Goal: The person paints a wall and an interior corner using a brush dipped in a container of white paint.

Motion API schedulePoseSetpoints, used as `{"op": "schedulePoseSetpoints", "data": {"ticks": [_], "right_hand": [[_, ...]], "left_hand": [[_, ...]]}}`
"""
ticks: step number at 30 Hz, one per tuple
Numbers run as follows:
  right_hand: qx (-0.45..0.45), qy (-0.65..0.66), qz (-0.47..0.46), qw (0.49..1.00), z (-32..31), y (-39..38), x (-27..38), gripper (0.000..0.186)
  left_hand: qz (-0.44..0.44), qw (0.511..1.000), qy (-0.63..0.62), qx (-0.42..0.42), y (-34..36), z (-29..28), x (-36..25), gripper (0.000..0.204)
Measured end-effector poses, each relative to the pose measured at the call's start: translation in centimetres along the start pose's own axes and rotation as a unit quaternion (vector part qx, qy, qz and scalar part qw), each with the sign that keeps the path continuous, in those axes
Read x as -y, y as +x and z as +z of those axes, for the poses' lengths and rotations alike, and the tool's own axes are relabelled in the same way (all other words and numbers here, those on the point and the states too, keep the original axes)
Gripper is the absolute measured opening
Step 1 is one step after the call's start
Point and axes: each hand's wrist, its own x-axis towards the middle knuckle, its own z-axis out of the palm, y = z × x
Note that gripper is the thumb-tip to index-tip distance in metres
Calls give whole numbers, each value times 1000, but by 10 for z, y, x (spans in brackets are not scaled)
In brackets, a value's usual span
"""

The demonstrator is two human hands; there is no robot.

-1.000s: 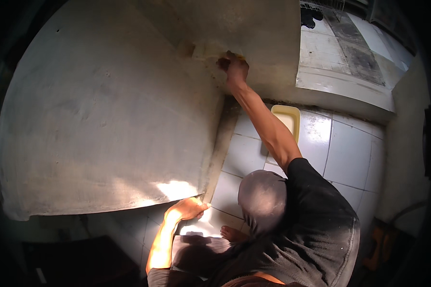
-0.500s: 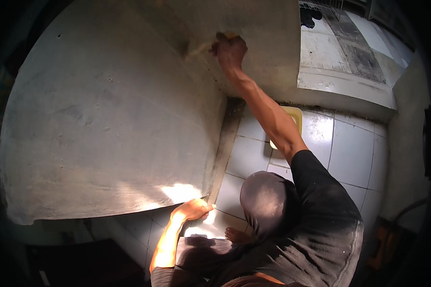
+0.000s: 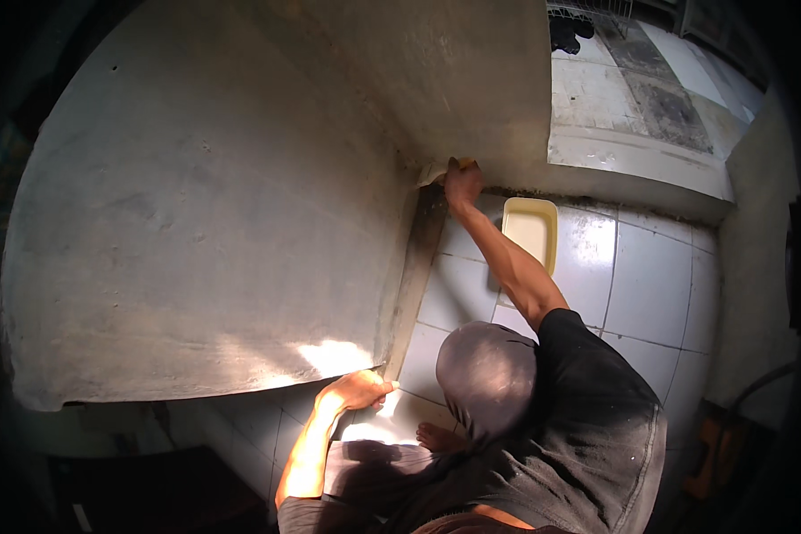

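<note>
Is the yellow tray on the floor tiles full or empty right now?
Looks empty: the yellow tray lies flat on the white floor tiles, and its pale inside shows bare, nothing heaped in it. A thin film cannot be ruled out.

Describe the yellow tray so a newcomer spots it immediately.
Start at the big grey plastered wall and follow its base to the white tiled floor. The pale yellow rectangular tray lies flat there, beside the raised forearm, the only coloured object on the white tiles.

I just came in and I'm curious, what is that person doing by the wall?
A person crouches on the white tiled floor in a corner of grey plastered wall. The right hand presses a pale tool low against the wall. The left hand rests at the wall's bottom edge. A yellow tray lies on the floor nearby.
</note>
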Motion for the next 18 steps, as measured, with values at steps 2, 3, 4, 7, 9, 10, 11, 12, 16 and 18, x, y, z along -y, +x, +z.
{"op": "schedulePoseSetpoints", "data": {"ticks": [2,3,4,7,9,10,11,12,16,18], "right_hand": [[103,111,136,979,14,-1,58,32],[149,161,202,955,19,5,93,33],[140,162,136,967,27,28,109,33],[200,293,128,926,17,44,218,27],[190,452,146,859,-1,60,246,25],[180,525,155,817,-5,64,245,23],[176,519,175,818,-5,62,237,22],[173,513,196,817,-3,55,227,21],[161,394,295,855,15,4,114,18],[152,287,297,898,11,-17,53,24]], "left_hand": [[-16,1000,-6,-5,-8,5,11,45],[-17,1000,-4,-7,-11,6,14,45],[-7,1000,8,-3,-6,5,10,45],[-2,1000,-14,-26,-11,12,24,55],[8,999,-20,-34,-10,14,19,61],[9,999,-18,-33,-11,11,12,61],[8,999,-18,-33,-12,10,10,61],[22,999,-14,-34,-6,12,18,60],[-19,1000,22,-8,-4,10,17,46],[-41,999,10,-10,-9,9,14,47]]}}
